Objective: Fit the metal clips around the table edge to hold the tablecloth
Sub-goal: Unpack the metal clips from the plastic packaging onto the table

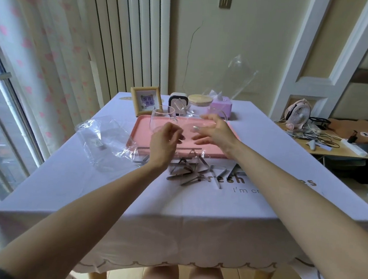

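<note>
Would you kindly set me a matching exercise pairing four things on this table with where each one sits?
1 metal clips
2 plastic bag
3 tissue box
4 picture frame

a far edge, right end of the row
b heaped just nearer than the pink tray
c lying left of the tray
d standing behind the tray's far left corner

Pairs: 1-b, 2-c, 3-a, 4-d

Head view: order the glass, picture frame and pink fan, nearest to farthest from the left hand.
1. glass, just beyond the left hand
2. picture frame, at the table's far edge
3. pink fan, on the side desk at right
</note>
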Demonstrator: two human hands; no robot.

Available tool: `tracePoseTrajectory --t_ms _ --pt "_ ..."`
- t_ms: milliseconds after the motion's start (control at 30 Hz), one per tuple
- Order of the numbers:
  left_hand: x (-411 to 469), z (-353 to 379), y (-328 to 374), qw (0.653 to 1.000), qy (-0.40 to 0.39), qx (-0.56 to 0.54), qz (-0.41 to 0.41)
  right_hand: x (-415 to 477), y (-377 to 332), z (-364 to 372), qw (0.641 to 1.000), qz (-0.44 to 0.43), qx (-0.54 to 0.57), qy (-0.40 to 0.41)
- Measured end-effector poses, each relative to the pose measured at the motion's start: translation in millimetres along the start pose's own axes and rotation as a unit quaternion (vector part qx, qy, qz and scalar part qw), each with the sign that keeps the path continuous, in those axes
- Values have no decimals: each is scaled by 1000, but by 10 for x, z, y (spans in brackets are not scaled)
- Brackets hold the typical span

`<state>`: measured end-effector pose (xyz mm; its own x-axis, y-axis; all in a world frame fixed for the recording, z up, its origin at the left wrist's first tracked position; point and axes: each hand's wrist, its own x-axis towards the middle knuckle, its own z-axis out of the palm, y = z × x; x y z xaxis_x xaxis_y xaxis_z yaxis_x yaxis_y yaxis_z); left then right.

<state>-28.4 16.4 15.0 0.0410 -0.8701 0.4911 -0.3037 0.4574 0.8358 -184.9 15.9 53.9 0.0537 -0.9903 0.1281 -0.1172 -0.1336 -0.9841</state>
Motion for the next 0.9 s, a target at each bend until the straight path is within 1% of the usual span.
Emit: tracePoseTrajectory --t_ms 67,133,233,300,367,433,500,567,667,733,800,833,900 --pt "6 -102 -13 998 59 -24 -25 42 109 27 995 20 -99 6" --pt "20 -222 -61 992 99 -51 -62 90 226 44 975 20 -221 13" --pt "23 -424 -192 983 137 -69 -106 117 345 96 929 -8 -370 -8" --pt "30 -551 -282 971 191 -63 -132 118 369 155 898 -22 -438 -29" --pt "50 -694 -385 958 226 -68 -164 133 373 222 870 -34 -490 -48" --pt "85 -809 -512 954 230 -41 -188 167 377 284 843 -44 -532 -66" --pt "121 -895 -607 950 219 53 -217 193 367 330 821 -49 -564 -77" --pt "134 -955 -627 934 211 155 -244 201 349 352 816 -47 -571 -78" --pt "127 -1019 -565 897 184 285 -284 196 334 372 820 -52 -567 -65" --pt "109 -1044 -533 885 153 318 -304 193 336 388 820 -59 -567 -47" --pt "81 -1052 -525 890 139 314 -299 193 331 401 832 -63 -551 -23" --pt "73 -1049 -541 897 134 315 -280 198 326 400 842 -66 -535 -11" --pt "70 -1039 -560 915 122 321 -214 206 300 376 865 -79 -496 14"
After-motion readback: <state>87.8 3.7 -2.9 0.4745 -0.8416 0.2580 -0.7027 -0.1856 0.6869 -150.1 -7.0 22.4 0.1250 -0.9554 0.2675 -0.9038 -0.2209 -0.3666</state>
